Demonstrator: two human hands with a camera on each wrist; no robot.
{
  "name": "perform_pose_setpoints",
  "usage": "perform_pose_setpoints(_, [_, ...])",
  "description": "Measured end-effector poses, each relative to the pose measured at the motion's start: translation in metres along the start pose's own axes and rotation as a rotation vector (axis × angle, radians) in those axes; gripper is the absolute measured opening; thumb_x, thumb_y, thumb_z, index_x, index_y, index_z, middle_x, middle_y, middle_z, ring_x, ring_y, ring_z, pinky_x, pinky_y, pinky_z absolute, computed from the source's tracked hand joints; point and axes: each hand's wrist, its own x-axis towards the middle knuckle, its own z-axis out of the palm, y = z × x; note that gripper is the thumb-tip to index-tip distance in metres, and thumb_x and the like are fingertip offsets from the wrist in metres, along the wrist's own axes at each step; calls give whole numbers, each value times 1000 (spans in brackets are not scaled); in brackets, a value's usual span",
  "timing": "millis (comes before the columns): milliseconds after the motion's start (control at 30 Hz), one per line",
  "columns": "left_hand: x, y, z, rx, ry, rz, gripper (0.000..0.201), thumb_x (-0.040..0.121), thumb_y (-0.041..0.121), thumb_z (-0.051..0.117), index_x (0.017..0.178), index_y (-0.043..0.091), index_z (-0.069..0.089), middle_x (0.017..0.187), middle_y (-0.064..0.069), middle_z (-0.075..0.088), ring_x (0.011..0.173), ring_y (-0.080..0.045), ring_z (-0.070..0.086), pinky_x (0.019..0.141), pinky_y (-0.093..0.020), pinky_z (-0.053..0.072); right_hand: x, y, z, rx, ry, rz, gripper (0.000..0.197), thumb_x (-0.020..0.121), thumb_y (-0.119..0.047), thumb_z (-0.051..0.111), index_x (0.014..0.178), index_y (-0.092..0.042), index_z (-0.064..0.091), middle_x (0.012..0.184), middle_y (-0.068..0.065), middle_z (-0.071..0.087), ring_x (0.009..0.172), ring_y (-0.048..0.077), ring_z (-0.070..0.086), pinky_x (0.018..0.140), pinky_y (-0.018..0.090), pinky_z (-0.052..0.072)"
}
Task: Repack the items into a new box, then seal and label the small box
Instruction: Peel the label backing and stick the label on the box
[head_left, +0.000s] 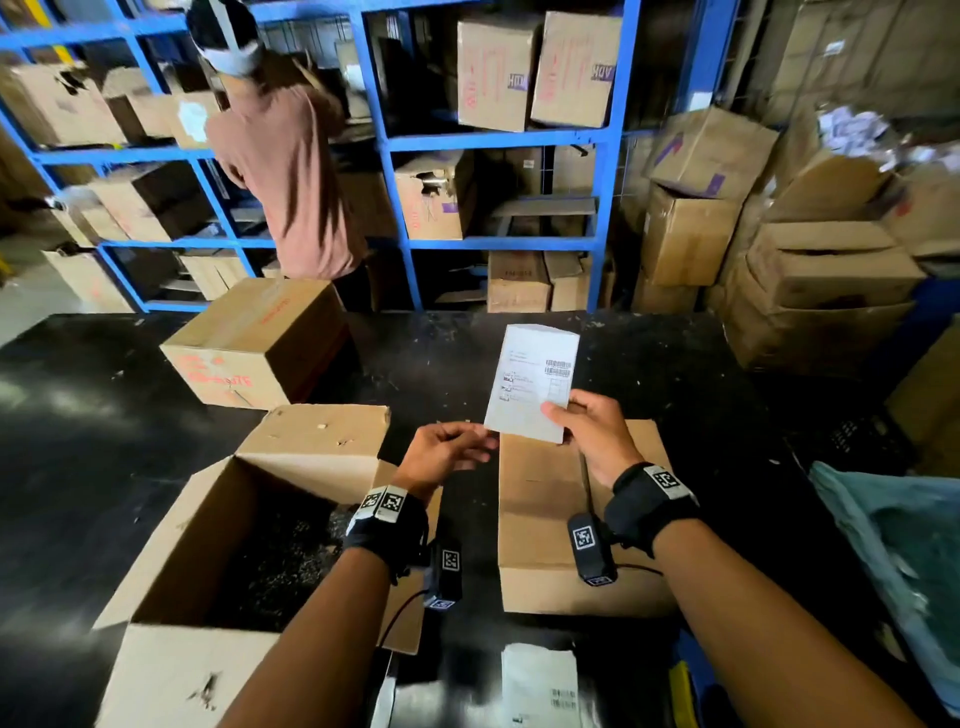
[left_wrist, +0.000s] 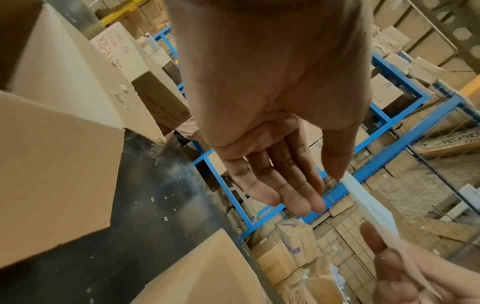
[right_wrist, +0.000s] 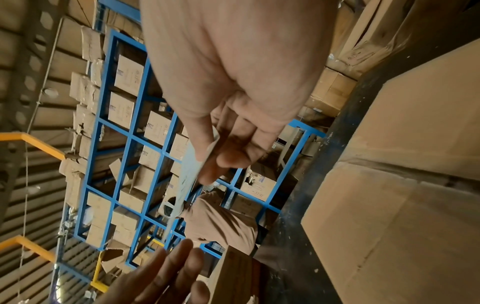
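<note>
A person's right hand (head_left: 592, 436) pinches the lower right corner of a white shipping label (head_left: 532, 382), holding it upright above the far end of a small closed cardboard box (head_left: 540, 525). The label is a tall rectangular sheet with barcodes near its upper right and lines of small print too blurred to read. The left hand (head_left: 441, 452) hovers just beside the label's lower left corner, fingers loosely extended, holding nothing. The small box lies on a black counter (head_left: 675, 374), right of a large open carton (head_left: 218, 551).
</note>
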Motion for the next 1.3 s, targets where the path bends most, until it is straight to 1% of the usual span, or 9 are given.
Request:
perform_pose_setpoints(100, [6, 5, -13, -16, -26, 25, 20, 94, 13, 64, 107, 0, 72, 99, -17, 75, 78, -20, 70, 72, -25, 55, 4, -8, 10, 42, 15, -25, 30, 97, -6, 65, 125, -16, 68, 119, -6, 74, 104, 6, 73, 81, 26, 60])
perform_pose_setpoints(200, [10, 8, -28, -9, -53, 72, 18, 95, 12, 62, 106, 2, 72, 100, -17, 75, 81, -22, 70, 74, -27, 56, 8, -11, 19, 34, 27, -34, 28, 97, -7, 65, 123, -18, 69, 120, -5, 74, 105, 8, 73, 86, 29, 60])
perform_pose_setpoints(300, [13, 10, -37, 2, -61, 106, 17, 94, 13, 63, 104, 4, 72, 100, -17, 75, 83, -24, 70, 75, -28, 56, 12, -11, 27, 24, 36, -38, 30, 97, -7, 66, 125, -15, 68, 121, -3, 74, 106, 9, 72, 85, 28, 60])
perform_pose_setpoints(433, [14, 8, -42, 6, -61, 119, 15, 93, 15, 64, 102, 6, 73, 98, -16, 75, 83, -23, 70, 76, -29, 56, 14, -10, 35, 15, 34, -45, 30, 97, -7, 66, 125, -16, 68, 121, -4, 74, 107, 10, 72, 84, 28, 60])
perform_pose_setpoints(633, [18, 4, -48, -35, -11, 128, 11, 92, 14, 67, 97, 7, 73, 94, -16, 75, 79, -21, 69, 72, -28, 54, 19, -11, 43, -23, 30, -46, 30, 97, -7, 66, 124, -17, 68, 120, -6, 74, 103, 6, 72, 80, 25, 60])
perform_pose_setpoints(867, [18, 1, -51, -40, 3, 146, 11, 93, 9, 65, 96, 2, 72, 89, -17, 75, 75, -19, 68, 68, -23, 54, 18, -4, 48, -47, 28, -34, 28, 96, -9, 66, 123, -19, 69, 120, -6, 74, 105, 9, 72, 85, 31, 60])
perform_pose_setpoints(1033, [16, 3, -52, -39, 2, 180, 10, 93, 1, 61, 95, -3, 70, 85, -15, 74, 73, -16, 70, 66, -20, 53, 17, -3, 49, -39, 33, -37, 26, 97, -6, 66, 120, -17, 70, 111, -11, 75, 99, 3, 73, 70, 20, 58])
perform_pose_setpoints(1167, [15, 3, -52, -16, -1, 197, 12, 93, 0, 61, 97, -7, 69, 86, -17, 73, 73, -15, 71, 66, -19, 54, 16, -2, 48, -49, 26, -28, 28, 97, -8, 66, 122, -17, 70, 115, -10, 75, 100, 4, 73, 73, 22, 59])
perform_pose_setpoints(1300, [13, 3, -52, -24, 2, 186, 13, 94, -2, 59, 98, -8, 69, 83, -14, 74, 72, -14, 70, 66, -19, 54, 16, -1, 48, -53, 26, -32, 28, 97, -8, 66, 122, -18, 70, 113, -13, 74, 98, 1, 73, 73, 22, 59])
